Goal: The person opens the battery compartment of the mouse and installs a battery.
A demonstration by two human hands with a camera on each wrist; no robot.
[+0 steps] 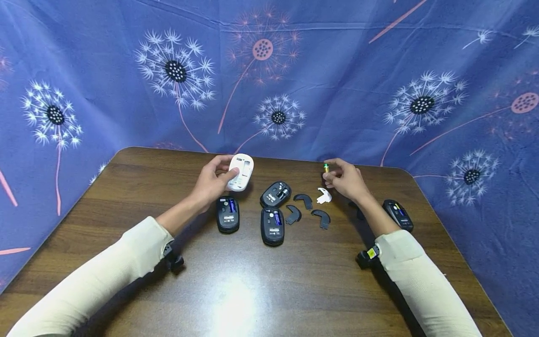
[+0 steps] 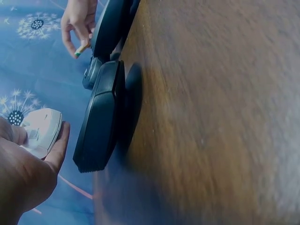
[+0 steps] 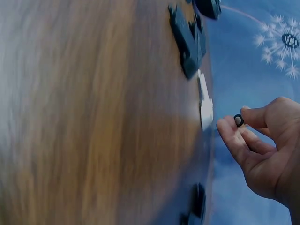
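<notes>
In the head view my left hand [image 1: 213,181] grips a white computer mouse [image 1: 241,180], its underside and uncovered battery slot turned to the camera. The thumb lies across that underside. Over on the right, my right hand [image 1: 346,179] pinches a small green and yellow battery [image 1: 326,168] above the table; its end [image 3: 239,120] shows in the right wrist view. Below this hand lies a white battery cover [image 1: 324,195]. A black mouse [image 1: 228,214] lies upside down just below my left hand, with a blue battery in its slot.
Two more upturned black mice [image 1: 275,194] lie mid-table. Several black battery covers [image 1: 303,201] are scattered to their right. Another black mouse [image 1: 397,215] lies beyond my right forearm, a dark piece [image 1: 356,210] partly hidden beside that arm. A patterned blue cloth [image 1: 320,84] hangs behind the table.
</notes>
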